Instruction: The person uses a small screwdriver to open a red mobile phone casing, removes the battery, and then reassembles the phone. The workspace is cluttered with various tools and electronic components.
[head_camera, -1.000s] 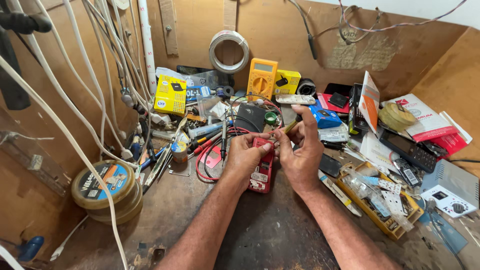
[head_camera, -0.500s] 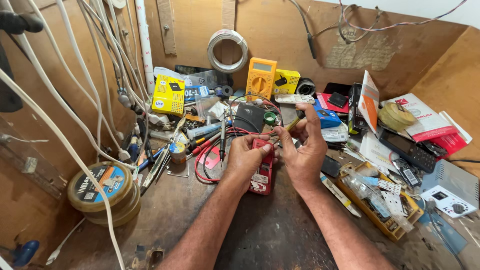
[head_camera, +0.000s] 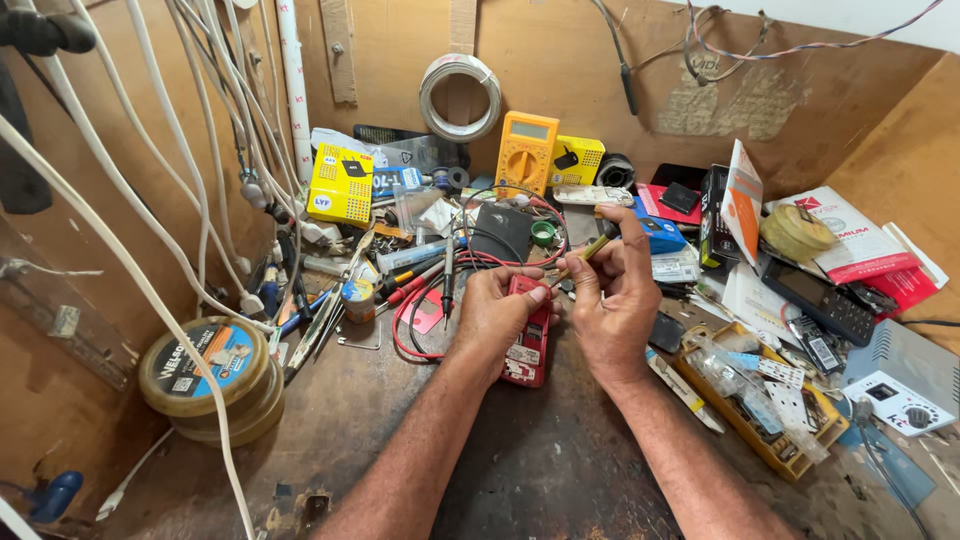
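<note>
— Two hands busy?
— Yes. My left hand (head_camera: 497, 312) clamps the red meter (head_camera: 528, 335) flat on the cluttered wooden bench (head_camera: 540, 470); my right hand (head_camera: 612, 300) pinches a yellow-handled tool (head_camera: 585, 252). Plywood walls (head_camera: 560, 70) around.

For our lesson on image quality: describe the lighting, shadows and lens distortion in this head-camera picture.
Head view: soft, even light, no harsh glare; faint shadow under the left hand holding the red rectangular phone; the right hand and its thin yellowish tool are sharp; wide-angle bending curves the white cables at the left edge.
</note>
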